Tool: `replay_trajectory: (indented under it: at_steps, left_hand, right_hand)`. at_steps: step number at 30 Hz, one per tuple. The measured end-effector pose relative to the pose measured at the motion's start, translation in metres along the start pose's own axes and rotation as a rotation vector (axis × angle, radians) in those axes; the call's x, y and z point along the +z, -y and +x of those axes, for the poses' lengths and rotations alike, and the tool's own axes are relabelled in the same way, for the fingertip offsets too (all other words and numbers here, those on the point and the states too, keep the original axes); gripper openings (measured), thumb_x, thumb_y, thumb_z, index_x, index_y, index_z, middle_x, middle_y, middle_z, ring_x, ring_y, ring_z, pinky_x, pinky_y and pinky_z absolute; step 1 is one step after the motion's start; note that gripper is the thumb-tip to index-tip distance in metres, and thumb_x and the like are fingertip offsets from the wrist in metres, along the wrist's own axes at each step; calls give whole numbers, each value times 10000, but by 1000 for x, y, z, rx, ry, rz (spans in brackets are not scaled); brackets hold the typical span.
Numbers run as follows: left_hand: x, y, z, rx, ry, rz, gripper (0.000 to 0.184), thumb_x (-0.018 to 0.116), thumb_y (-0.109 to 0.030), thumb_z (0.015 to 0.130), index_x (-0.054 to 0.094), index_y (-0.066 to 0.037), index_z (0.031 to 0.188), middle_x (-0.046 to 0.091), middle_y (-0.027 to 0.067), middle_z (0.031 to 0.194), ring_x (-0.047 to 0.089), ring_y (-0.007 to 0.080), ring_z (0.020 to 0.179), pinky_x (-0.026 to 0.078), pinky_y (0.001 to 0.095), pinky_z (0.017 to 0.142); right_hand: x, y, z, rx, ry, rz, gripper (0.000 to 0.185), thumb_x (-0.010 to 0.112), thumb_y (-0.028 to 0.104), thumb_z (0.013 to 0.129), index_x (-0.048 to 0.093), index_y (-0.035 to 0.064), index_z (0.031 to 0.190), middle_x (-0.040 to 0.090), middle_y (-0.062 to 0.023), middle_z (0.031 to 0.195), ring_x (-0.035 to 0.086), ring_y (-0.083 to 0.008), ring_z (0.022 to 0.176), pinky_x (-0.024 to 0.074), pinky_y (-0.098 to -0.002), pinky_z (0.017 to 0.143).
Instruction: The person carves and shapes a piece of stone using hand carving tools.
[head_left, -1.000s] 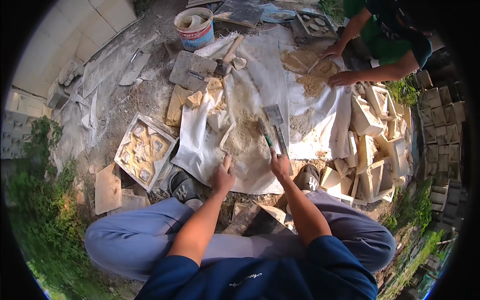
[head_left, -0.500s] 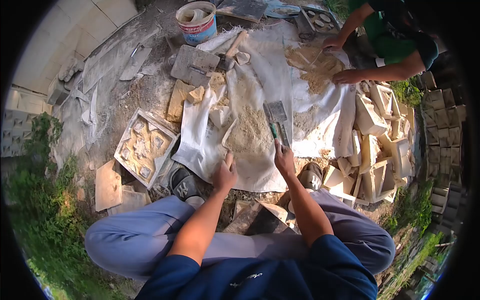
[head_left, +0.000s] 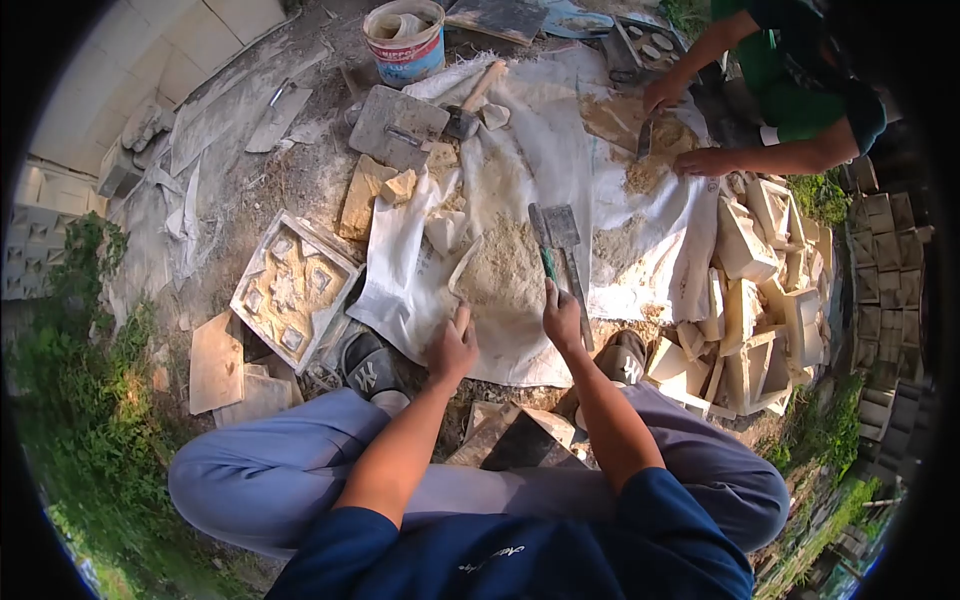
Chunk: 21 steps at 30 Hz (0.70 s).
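Note:
My right hand (head_left: 563, 322) is closed round the green handle of a flat-bladed trowel (head_left: 560, 226), its grey blade pointing away from me over the sack. Beside the trowel runs a long, narrow grey bar (head_left: 579, 290); whether my hand touches it I cannot tell. My left hand (head_left: 454, 346) has its fingers curled at the near end of a thin, pale curved edge (head_left: 462, 268). What is between those fingers is not clear. Sandy powder (head_left: 503, 268) lies in a heap between my hands on the white woven sack (head_left: 400, 280).
A mould frame (head_left: 292, 290) with sandy fill lies left. Beyond are a flat float (head_left: 398, 128), a hammer (head_left: 470, 115) and a bucket (head_left: 403, 55). Pale cast blocks (head_left: 750, 300) pile up at right. Another person's hands (head_left: 700, 162) work at powder with a blade, upper right.
The view has shifted slightly. My hands keep nearly the same pose, with the trowel still in my right. The other person's tool now shows its blade upright in the powder.

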<state>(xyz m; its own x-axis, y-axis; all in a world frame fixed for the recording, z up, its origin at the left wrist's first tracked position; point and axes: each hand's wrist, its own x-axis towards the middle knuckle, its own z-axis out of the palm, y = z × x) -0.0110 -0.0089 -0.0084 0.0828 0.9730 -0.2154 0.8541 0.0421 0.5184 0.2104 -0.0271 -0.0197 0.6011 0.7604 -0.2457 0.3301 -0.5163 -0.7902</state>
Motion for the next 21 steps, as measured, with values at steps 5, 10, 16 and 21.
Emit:
replay_trajectory:
  at_steps: [5,10,16,21]
  left_hand:
    - [3,7,6,-14,96,3,420,562,-404,894,583,-1,1010,628,246,936,606,452,887,472,527,770]
    - [2,5,2,-19,80,-46,409,567,-394,892,586,1,997,631,249,943,607,449,888,471,527,761]
    - [4,2,8,38,18,-9,344,593,-345,882,576,-2,901,623,230,874,610,429,822,473,507,712]
    - [1,3,1,1,27,-34,352,595,-353,877,577,-3,912,623,230,881,613,430,827,479,509,716]
  right_hand:
    - [-7,-6,10,91,83,-66,676,528,535,927,525,-60,606,461,-157,503,464,-240,492,374,-451,517]
    - [-2,0,8,-48,17,220,595,504,445,973,462,-38,628,352,-100,531,335,-152,531,301,-405,487]
    - [-4,-7,13,246,139,38,646,507,499,961,476,-36,600,414,-73,530,374,-141,521,317,-387,487]
    - [-2,-8,12,82,155,415,664,501,530,956,444,-6,567,371,-9,512,342,-115,517,284,-348,467]
